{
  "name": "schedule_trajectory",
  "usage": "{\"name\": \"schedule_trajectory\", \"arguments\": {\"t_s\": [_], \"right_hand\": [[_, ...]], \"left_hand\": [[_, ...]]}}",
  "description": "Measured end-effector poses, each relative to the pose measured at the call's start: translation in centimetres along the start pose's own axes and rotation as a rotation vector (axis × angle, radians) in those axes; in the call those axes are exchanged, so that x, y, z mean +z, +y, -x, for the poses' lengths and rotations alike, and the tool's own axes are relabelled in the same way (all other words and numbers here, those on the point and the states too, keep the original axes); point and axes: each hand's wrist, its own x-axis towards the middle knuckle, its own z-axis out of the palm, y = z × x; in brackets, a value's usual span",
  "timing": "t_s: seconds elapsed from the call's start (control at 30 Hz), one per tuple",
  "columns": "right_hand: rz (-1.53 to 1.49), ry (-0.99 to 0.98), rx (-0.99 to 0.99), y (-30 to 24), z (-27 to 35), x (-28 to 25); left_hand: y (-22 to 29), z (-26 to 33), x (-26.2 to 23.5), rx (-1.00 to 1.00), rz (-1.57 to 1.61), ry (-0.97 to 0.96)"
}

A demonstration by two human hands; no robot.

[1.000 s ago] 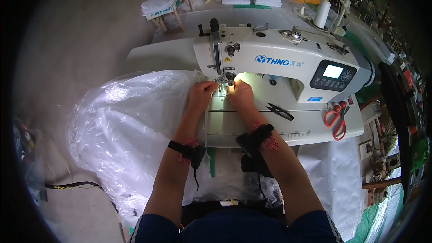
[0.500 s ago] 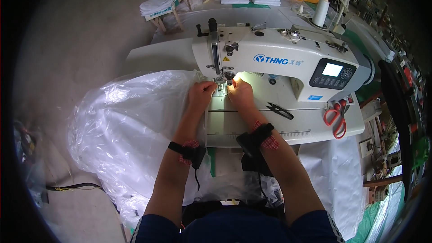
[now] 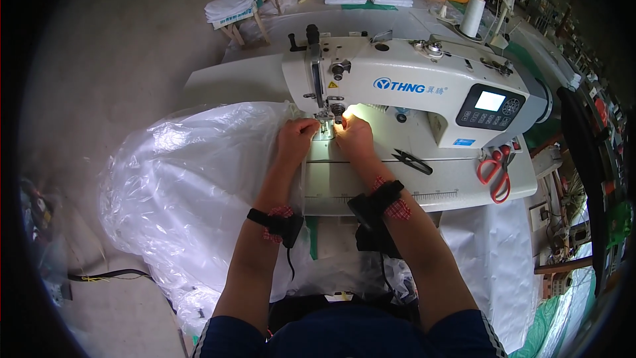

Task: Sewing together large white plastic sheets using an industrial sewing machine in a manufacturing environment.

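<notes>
Head view: crumpled, translucent plastic sheet point(image 3: 192, 185) lies left of the white, long-armed sewing machine point(image 3: 404, 69); its weight could drag it askew. Left hand point(image 3: 296, 139) and right hand point(image 3: 356, 138) curl closed, contents hidden, beside a small metal presser foot point(image 3: 324, 128); slipping could injure them.

Two hands point(image 3: 295, 139), two arm straps point(image 3: 287, 228), one sewing machine point(image 3: 391, 69), one screen point(image 3: 489, 101), one pair of scissors point(image 3: 502, 166), one pair of snips point(image 3: 421, 167), one large spool point(image 3: 472, 16)
</notes>
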Motion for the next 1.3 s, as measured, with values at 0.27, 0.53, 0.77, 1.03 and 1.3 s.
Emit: {"name": "schedule_trajectory", "arguments": {"t_s": [0.27,0.53,0.77,1.03,1.3], "right_hand": [[0.011,0.005,-0.016,-0.01,-0.01,-0.01],[0.011,-0.020,0.025,-0.29,0.01,-0.18],[0.026,-0.048,0.051,-0.36,-0.03,-0.11],[0.029,-0.052,0.058,-0.35,-0.03,-0.12],[0.015,-0.067,0.078,-0.28,-0.03,-0.07]], "left_hand": [[0.45,-0.12,-0.05,-0.058,0.045,0.017],[0.64,-0.10,-0.02,-0.001,0.057,0.012],[0.74,-0.10,-0.14,-0.027,0.051,0.034],[0.62,-0.03,0.03,0.037,-0.026,0.039],[0.93,-0.05,-0.09,-0.046,0.063,0.031]]}}
